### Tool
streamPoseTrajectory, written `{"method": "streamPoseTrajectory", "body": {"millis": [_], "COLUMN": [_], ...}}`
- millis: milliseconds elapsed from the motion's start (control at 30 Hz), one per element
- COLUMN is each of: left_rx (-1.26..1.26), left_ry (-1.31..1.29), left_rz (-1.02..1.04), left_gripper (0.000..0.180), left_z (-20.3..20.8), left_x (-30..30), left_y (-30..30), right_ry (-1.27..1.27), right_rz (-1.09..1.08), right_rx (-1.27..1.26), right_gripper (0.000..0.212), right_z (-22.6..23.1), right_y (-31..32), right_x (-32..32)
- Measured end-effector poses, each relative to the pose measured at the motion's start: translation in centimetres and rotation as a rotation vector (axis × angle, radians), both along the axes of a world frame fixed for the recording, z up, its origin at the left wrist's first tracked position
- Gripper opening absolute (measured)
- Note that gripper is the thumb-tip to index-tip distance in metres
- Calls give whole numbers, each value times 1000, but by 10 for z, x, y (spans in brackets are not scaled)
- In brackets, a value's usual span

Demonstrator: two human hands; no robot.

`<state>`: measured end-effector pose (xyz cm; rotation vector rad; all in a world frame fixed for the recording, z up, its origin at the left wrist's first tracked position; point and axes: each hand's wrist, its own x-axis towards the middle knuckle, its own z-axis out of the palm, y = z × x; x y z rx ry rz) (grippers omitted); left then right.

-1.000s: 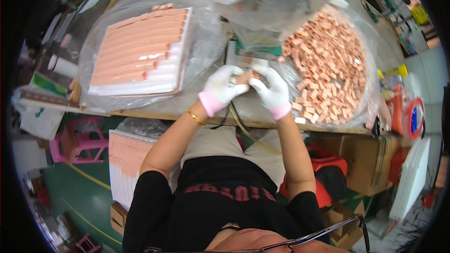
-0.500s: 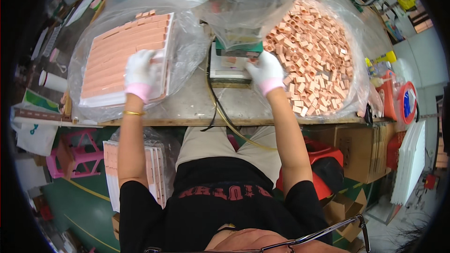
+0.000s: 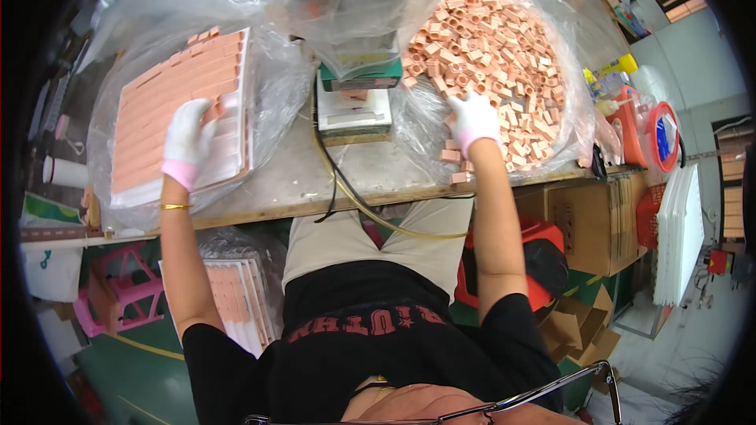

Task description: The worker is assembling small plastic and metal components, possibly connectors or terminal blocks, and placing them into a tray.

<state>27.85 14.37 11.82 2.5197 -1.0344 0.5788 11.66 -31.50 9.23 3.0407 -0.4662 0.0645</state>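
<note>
White gloves with pink cuffs cover both my hands. My left hand is closed on a small pink block above the right side of a white tray. Rows of similar pink blocks fill most of that tray. My right hand, its fingers apart, reaches into the near left part of a heap of loose pink blocks, many with round holes. Between the hands stands a plastic-draped machine with a green plate. Under it, a pink block rests on a white base.
Clear plastic sheeting lies under the tray and heap. A black cable and yellow hose hang over the table's front edge. An orange basket stands at the right. Below are stacked filled trays, a pink stool and cardboard boxes.
My right hand has moved from the machine to the heap, leaving a pink block under the green plate. My left hand remains at the tray. The view has shifted slightly.
</note>
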Motion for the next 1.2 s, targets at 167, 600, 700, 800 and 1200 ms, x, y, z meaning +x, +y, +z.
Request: {"method": "streamPoseTrajectory", "body": {"millis": [167, 600, 700, 800, 1200], "left_rx": [-734, -653, -715, -757, -777], "left_ry": [1091, 1405, 1552, 1635, 1519], "left_rz": [-239, -350, -459, -444, -269], "left_gripper": [34, 40, 46, 49, 53], "left_z": [1, -30, -34, -41, -22], "left_x": [-70, -94, -96, -102, -104], "left_y": [-94, -162, -168, -166, -145], "right_ry": [-183, -331, -353, -300, -483], "right_rz": [300, 774, 461, 372, 446], "right_rx": [122, 409, 1157, 1287, 1032], "right_gripper": [15, 46, 54, 53, 40], "right_z": [-2, 27, 20, 15, -6], "right_y": [-8, 91, 91, 95, 113], "right_x": [0, -3, -15, -11, 10]}}
